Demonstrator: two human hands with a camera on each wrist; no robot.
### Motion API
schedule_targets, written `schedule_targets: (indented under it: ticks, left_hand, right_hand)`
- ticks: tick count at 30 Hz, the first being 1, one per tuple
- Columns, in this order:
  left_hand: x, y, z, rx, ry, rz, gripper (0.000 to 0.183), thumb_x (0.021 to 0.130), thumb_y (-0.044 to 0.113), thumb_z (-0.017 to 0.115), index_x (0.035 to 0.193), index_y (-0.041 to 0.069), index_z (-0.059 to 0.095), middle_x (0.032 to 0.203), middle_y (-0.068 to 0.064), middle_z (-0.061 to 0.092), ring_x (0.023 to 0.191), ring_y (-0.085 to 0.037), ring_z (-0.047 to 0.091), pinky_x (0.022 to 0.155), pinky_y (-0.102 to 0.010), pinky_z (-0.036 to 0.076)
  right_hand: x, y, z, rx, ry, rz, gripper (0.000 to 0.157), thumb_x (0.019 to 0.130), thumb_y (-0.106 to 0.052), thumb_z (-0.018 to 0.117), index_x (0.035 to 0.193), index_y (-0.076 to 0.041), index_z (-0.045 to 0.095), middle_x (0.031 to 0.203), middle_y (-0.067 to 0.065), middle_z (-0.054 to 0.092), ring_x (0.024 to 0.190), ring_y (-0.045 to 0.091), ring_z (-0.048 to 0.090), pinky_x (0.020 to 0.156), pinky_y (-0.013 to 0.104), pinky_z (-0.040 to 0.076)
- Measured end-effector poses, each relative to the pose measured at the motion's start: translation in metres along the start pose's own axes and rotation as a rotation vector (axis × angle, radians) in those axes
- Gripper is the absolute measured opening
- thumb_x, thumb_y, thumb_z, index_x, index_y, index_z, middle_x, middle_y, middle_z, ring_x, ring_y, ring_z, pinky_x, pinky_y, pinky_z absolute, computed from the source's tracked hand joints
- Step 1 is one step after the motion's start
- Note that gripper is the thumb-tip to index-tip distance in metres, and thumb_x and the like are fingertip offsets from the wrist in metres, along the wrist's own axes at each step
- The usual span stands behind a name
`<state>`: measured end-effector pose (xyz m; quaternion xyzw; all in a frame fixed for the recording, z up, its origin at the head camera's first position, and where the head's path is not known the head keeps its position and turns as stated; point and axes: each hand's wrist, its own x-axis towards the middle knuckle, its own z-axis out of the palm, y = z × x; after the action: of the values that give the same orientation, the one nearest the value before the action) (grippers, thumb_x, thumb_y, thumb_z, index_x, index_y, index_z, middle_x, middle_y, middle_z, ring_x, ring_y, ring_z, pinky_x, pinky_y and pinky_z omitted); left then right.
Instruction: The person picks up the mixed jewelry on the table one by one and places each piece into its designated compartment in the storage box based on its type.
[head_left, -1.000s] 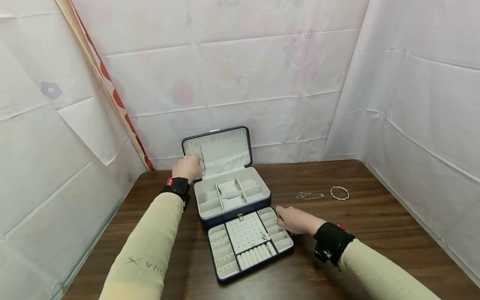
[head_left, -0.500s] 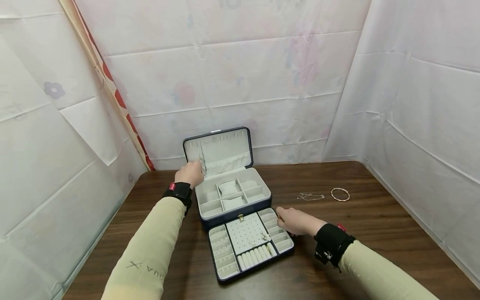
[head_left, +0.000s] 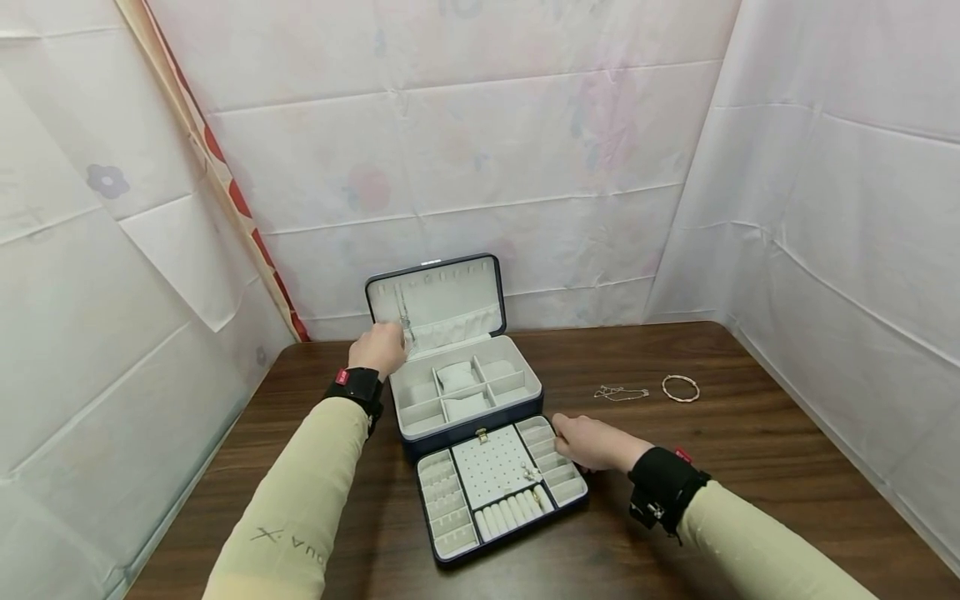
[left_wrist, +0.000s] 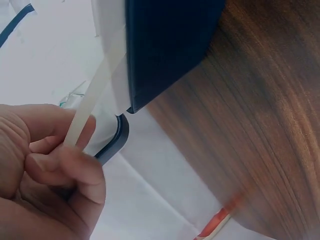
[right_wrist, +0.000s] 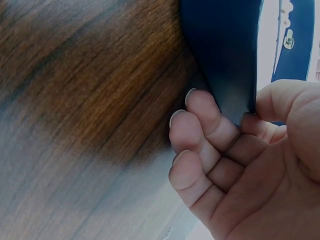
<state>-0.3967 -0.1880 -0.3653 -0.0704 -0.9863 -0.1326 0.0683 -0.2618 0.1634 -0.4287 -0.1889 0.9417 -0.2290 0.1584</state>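
Observation:
A navy jewelry box stands with its lid raised and pale compartments showing. At its left side my left hand pinches a pale ribbon between thumb and finger; the ribbon runs up to the box's edge. A necklace hangs inside the lid. In front of the box lies the jewelry tray, with small earrings on its dotted pad and a ring in its rolls. My right hand grips the tray's right edge, thumb at the inside, other fingers curled against the outer wall.
On the brown wooden table, right of the box, lie a thin chain and a round bracelet. White patterned cloth hangs behind and at both sides of the table.
My left hand has come slightly lower beside the lid, uncovering more of the hanging necklace. My right hand stays at the tray's edge. Box, tray and loose jewelry keep their places.

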Motion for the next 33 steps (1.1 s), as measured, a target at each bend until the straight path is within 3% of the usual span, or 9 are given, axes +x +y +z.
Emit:
schedule_targets:
  ticks: [4,10,14,24,29,33]
  left_hand:
    - [0.000,0.000,-0.003,-0.025,0.034,0.005,0.038,0.092,-0.003,0.047,0.061,0.014,0.033,0.061,0.002,0.022,0.054,-0.016,0.022,0.051,-0.034,0.024]
    - [-0.003,0.007,-0.014,-0.036,0.112,-0.007,0.032,0.091,-0.004,0.048,0.066,0.012,0.037,0.065,-0.001,0.028,0.057,-0.020,0.030,0.052,-0.036,0.027]
    - [-0.004,0.011,-0.020,-0.058,0.151,-0.005,0.032,0.092,-0.005,0.046,0.068,0.012,0.034,0.066,-0.001,0.023,0.058,-0.019,0.026,0.054,-0.035,0.025]
    - [-0.002,0.007,-0.025,-0.094,0.248,0.028,0.019,0.095,0.001,0.052,0.079,0.010,0.054,0.077,-0.010,0.059,0.063,-0.027,0.052,0.054,-0.038,0.037]
    - [-0.001,0.009,-0.029,-0.100,0.298,0.047,0.018,0.098,0.004,0.054,0.082,0.010,0.054,0.075,-0.010,0.058,0.062,-0.027,0.054,0.055,-0.037,0.037]
    - [-0.001,0.011,-0.033,-0.103,0.323,0.056,0.018,0.099,0.003,0.053,0.082,0.010,0.050,0.071,-0.009,0.052,0.059,-0.027,0.049,0.054,-0.038,0.033]
  right_hand:
    - [0.000,0.000,0.000,0.000,-0.003,0.001,0.012,0.106,-0.013,0.048,0.094,-0.013,0.047,0.065,0.005,0.056,0.048,0.017,0.051,0.053,0.032,0.040]
    - [0.000,0.000,0.001,0.005,0.001,0.008,0.012,0.106,-0.013,0.048,0.094,-0.014,0.048,0.066,0.006,0.056,0.048,0.017,0.051,0.052,0.032,0.040]
    - [-0.001,-0.001,0.001,0.004,0.011,0.008,0.011,0.105,-0.013,0.049,0.094,-0.014,0.048,0.066,0.005,0.056,0.048,0.017,0.051,0.051,0.032,0.040]
    - [0.002,-0.004,-0.006,-0.031,-0.022,-0.004,0.014,0.105,-0.012,0.050,0.092,-0.013,0.051,0.069,0.004,0.056,0.052,0.017,0.055,0.055,0.033,0.041]
    - [0.008,-0.004,-0.014,-0.111,-0.026,-0.030,0.020,0.104,-0.013,0.055,0.084,-0.013,0.055,0.068,0.003,0.054,0.055,0.014,0.052,0.058,0.032,0.038]
    - [0.012,-0.008,-0.027,-0.157,-0.010,-0.077,0.024,0.103,-0.009,0.054,0.079,-0.013,0.055,0.066,-0.001,0.046,0.056,0.012,0.040,0.060,0.031,0.032]
